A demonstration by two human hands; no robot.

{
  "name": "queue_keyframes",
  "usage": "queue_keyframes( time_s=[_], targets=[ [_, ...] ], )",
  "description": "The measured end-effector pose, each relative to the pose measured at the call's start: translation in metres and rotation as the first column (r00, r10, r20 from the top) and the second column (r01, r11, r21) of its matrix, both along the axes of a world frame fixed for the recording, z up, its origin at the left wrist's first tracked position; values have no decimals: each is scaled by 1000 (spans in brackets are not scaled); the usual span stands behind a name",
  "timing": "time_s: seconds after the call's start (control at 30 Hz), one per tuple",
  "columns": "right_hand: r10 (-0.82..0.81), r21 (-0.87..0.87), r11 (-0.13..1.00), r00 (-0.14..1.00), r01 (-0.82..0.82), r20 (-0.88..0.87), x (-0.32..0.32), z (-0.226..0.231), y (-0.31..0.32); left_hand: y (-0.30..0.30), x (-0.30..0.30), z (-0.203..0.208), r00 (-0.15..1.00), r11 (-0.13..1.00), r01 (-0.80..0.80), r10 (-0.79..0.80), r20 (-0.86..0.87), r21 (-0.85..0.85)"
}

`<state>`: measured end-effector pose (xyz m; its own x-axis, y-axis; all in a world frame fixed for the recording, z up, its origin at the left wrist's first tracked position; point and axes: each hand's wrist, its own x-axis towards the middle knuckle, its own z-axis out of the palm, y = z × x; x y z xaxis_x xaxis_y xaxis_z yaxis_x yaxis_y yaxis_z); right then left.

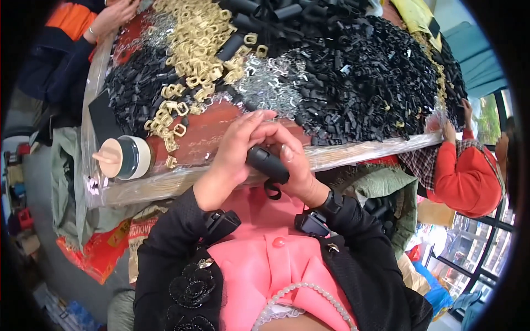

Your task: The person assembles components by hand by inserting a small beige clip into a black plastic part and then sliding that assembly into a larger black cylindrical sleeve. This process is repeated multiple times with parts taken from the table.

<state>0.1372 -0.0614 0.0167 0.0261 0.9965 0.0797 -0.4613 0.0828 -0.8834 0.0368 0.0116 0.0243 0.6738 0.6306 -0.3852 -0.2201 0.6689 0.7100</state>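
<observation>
A short black plastic tube (267,164) with a thin curved black clip at its lower end is between my two hands, above the table's near edge. My right hand (295,165) is closed round the tube, its thumb along the side. My left hand (236,146) is closed against the tube's upper end, with its fingers meeting those of my right hand; part of the tube is hidden there. Just beyond lie piles of cream-coloured plastic rings (199,41), small silver metal clips (270,83) and small black plastic parts (364,77).
A jar with a wooden-looking lid (135,157) stands at the table's left corner beside a dark flat panel (102,118). Larger black tubes (287,12) lie at the back. Other people work at the far left and right. Sacks (386,185) stand by the plastic-wrapped table edge (342,155).
</observation>
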Motion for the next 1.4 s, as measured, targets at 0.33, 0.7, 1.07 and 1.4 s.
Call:
queue_keyframes(
  time_s=[0.33, 0.7, 1.07, 1.4],
  targets=[
    [24, 37, 999, 1000, -24, 8, 3, -11, 4, -1, 6, -1, 1000, 1000, 5, -5, -30, -4],
    [17, 42, 999, 999, -19, 46, 6, -1, -18, -18, 10, 8, 999, 992, 2, -9, 49, 126],
    [-549, 626, 770, 624, 121, 556, 21, -25, 5, -28, -5, 2, 997, 990, 38, -46, 55, 137],
    [-417, 457, 884, 605, 98, 678, 26, -11, -9, -26, -15, -2, 994, 842, -2, 58, -88, 540]
  ],
)
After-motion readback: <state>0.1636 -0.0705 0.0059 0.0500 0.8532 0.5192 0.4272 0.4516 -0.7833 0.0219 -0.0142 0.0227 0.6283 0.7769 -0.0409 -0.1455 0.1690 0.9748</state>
